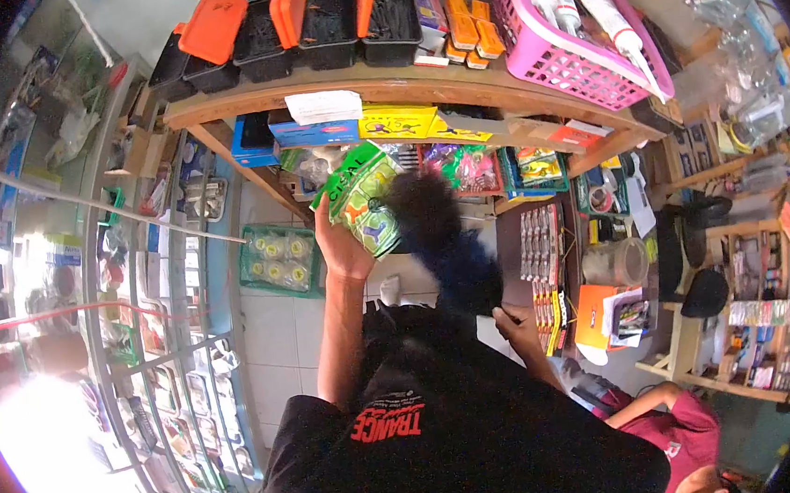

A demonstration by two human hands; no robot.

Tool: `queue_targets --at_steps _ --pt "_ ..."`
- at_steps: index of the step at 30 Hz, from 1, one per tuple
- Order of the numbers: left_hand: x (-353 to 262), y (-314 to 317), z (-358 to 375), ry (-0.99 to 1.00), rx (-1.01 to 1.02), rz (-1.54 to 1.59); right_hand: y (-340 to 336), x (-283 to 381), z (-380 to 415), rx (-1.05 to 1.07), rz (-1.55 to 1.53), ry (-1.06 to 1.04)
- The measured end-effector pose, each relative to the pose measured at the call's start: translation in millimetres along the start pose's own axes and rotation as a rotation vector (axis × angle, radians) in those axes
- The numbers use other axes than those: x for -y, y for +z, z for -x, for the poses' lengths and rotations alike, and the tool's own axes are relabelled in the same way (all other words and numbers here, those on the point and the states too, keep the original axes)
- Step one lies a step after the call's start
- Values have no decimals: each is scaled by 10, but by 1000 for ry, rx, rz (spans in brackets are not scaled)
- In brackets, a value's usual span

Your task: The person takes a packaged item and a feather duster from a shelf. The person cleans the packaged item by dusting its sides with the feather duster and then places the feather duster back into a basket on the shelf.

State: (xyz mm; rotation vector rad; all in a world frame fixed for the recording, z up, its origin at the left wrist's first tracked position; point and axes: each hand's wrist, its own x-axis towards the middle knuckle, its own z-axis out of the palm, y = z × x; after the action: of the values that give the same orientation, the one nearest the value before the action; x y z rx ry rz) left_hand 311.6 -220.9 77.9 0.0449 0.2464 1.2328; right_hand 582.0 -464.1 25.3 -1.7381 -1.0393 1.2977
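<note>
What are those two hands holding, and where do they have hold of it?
The left hand grips a green packet by its lower edge. The right hand holds a dark feather duster by its handle end.

The person wears a black short-sleeved T-shirt [449,430] of soft cotton-like fabric, seen from above. Red block lettering [387,426] with a thin script line beside it is printed on the chest and appears upside down from this view. Both arms are bare below the sleeves, with no watch, rings or gloves visible.
</note>
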Motion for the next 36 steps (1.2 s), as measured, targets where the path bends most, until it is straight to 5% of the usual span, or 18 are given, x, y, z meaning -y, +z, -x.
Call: queue_targets --at_steps 5,8,10,12,17,26,36 --pt "0 -346 -144 129 -20 -422 134 130 51 -102 84 -145" --pt "89 72 -35 -20 10 -70 105 70 88 -69 -44 4" --pt "95 98 -18 -67 -43 -102 90 58 95 -24 22 -59" --pt "-12 -585 -256 -43 111 -204 101 66 111 -26 82 -79" --pt "123 74 -32 -83 -22 -126 102 -49 108 10 -68 8" --pt "115 -72 28 -127 -177 -222 204 -30 104 -33 -100 -17" --pt "152 -403 28 -43 -98 -482 240 20 125 -70 -157 20"
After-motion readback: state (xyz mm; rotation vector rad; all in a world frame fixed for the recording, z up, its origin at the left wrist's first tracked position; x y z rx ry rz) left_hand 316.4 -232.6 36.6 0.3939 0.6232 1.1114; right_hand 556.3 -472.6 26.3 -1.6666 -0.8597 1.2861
